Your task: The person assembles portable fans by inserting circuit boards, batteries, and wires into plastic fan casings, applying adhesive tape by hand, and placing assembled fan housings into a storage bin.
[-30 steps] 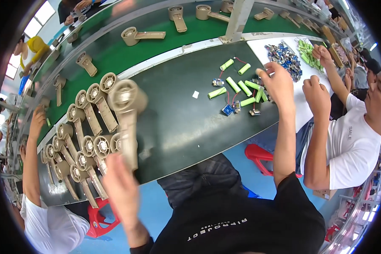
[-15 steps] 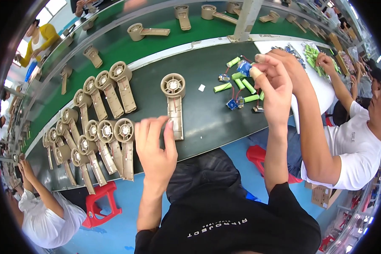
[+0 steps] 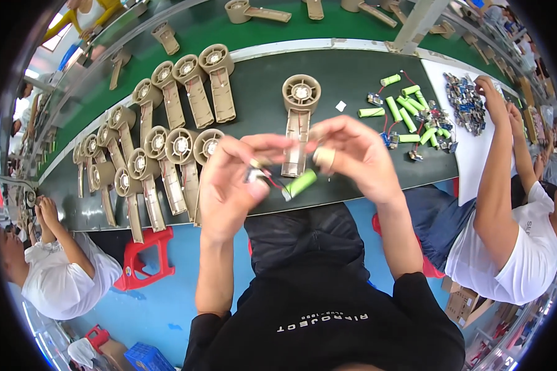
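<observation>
My left hand [image 3: 232,185] pinches a small circuit board [image 3: 254,175], mostly covered by the fingers. Dark and red wires run from it to a green cylindrical battery [image 3: 301,184], which hangs tilted above the table's near edge. Opposite it my right hand [image 3: 359,161] has its fingers curved and apart, with tape around the thumb; they are somewhat blurred and I see nothing between them. Just beyond both hands lies a beige handheld fan housing [image 3: 301,93], its round fan end pointing away and its open handle toward me, partly behind my fingers.
Several more fan housings [image 3: 182,145] lie in rows on the left. Green batteries wired to circuit boards [image 3: 408,114] are heaped on the right, beside a white sheet [image 3: 439,80] bearing more boards. Past the rail, a green conveyor [image 3: 328,31] carries housings. Co-workers sit on both sides.
My right hand has come from the battery heap to in front of me, bringing a wired battery and board. The left hand now grips the board. The view has shifted too.
</observation>
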Demonstrator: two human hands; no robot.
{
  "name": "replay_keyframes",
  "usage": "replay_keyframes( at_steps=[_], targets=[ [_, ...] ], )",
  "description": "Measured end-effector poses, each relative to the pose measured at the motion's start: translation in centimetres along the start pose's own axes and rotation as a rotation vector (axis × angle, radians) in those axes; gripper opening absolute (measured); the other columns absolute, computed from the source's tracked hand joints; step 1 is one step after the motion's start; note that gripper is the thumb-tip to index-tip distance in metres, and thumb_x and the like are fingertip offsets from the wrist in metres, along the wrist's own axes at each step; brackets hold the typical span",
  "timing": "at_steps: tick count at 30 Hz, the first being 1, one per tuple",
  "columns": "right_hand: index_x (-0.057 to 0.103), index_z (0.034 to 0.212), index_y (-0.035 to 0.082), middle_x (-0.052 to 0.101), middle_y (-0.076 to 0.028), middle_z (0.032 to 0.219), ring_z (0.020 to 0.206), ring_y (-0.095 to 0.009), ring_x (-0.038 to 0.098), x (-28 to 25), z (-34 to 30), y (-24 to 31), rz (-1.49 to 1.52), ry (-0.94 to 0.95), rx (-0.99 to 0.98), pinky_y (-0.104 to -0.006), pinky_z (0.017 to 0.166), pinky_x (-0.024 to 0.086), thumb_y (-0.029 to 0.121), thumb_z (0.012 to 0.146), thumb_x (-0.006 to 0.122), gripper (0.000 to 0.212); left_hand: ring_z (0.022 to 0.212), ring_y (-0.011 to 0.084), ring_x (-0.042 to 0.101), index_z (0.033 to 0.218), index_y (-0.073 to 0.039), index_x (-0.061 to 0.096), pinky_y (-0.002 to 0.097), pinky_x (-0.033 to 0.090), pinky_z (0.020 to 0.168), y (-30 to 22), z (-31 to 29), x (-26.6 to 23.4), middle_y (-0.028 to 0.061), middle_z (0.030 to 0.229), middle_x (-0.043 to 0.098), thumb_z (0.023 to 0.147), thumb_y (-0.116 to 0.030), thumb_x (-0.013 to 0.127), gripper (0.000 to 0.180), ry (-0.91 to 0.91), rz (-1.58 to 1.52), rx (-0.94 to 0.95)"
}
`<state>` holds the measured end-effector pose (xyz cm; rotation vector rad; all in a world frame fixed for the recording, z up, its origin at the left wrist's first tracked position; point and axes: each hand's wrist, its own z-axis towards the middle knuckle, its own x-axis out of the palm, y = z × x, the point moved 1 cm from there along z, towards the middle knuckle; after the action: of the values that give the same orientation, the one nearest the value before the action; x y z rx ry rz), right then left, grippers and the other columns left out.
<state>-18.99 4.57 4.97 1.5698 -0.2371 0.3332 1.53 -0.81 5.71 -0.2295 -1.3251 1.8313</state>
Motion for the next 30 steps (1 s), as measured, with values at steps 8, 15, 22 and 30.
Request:
replay_keyframes(
  at_steps=[8, 15, 22, 30],
  targets=[
    [0.064, 0.109, 0.003, 0.062, 0.003, 0.09, 0.072, -0.001, 0.052, -1.9, 2.0, -1.5, -0.535, -0.207, -0.078, -0.0183, 0.062, 0.042, 0.009, 0.092, 0.064, 0.018, 0.058, 0.0344, 0.062, 0.09, -0.003, 0.059, 0.042, 0.046, 0.052, 1.9, 1.8, 1.5, 0.0158, 0.068, 0.063, 0.09, -0.01, 0.061, 0.007, -0.212, 1.145, -0.238],
    [0.065, 0.115, 0.002, 0.066, -0.001, 0.091, 0.071, -0.004, 0.054, -2.0, 3.7, -2.4, -0.652, -0.071, -0.081, -0.0219, 0.063, 0.045, 0.007, 0.095, 0.059, 0.021, 0.065, 0.0391, 0.062, 0.089, -0.005, 0.058, 0.0493, 0.047, 0.056, 4.3, 2.3, 1.6, 0.0169, 0.069, 0.062, 0.092, -0.016, 0.06, 0.012, -0.155, 1.332, -0.298],
    [0.067, 0.106, 0.001, 0.061, -0.003, 0.081, 0.057, -0.008, 0.049, -2.2, 4.3, -3.2, -0.853, 0.003, -0.295, -0.0248, 0.052, 0.04, 0.004, 0.089, 0.063, 0.018, 0.068, 0.0389, 0.06, 0.102, -0.007, 0.061, 0.0493, 0.046, 0.057, 4.3, 2.1, 0.9, 0.0152, 0.075, 0.059, 0.094, -0.009, 0.054, 0.01, -0.175, 1.274, -0.148],
    [0.065, 0.088, -0.002, 0.058, -0.001, 0.076, 0.052, -0.003, 0.045, -1.3, 3.7, -3.6, -0.75, -0.148, -0.368, -0.0201, 0.047, 0.034, 0.001, 0.082, 0.067, 0.007, 0.094, 0.0421, 0.06, 0.133, 0.003, 0.04, 0.0482, 0.046, 0.081, 3.4, 1.7, 1.0, 0.0252, 0.1, 0.063, 0.097, -0.008, 0.051, 0.038, -0.108, 1.043, -0.276]
  ],
)
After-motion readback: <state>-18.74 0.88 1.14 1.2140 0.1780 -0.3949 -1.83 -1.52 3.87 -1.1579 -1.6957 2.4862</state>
